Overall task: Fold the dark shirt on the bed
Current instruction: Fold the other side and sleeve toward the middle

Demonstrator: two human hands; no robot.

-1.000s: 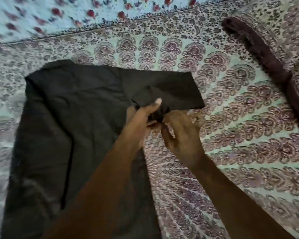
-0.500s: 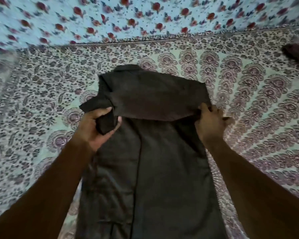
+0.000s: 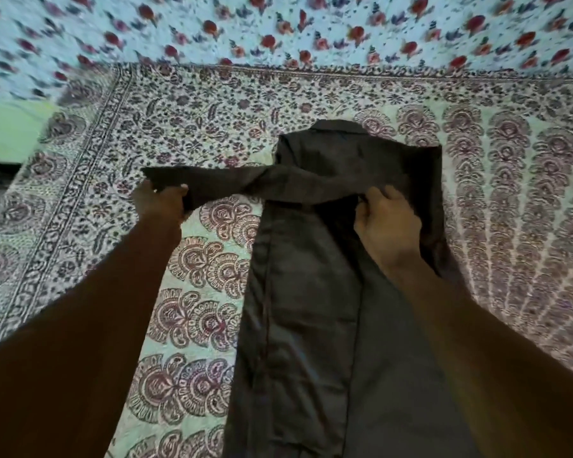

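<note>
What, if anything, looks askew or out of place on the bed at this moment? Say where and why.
The sleeve of the dark shirt sticks out sideways past the shirt's left edge over the patterned bedspread, pulled taut between the left hand and the right hand, while the body lies in a narrow strip. Nothing looks damaged.

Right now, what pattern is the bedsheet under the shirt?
Head view: the bedsheet has a maroon paisley-and-floral print on pale green, under the plain dark shirt.

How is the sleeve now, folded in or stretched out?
Stretched out: the sleeve extends sideways past the shirt, its end in the left hand.
</note>
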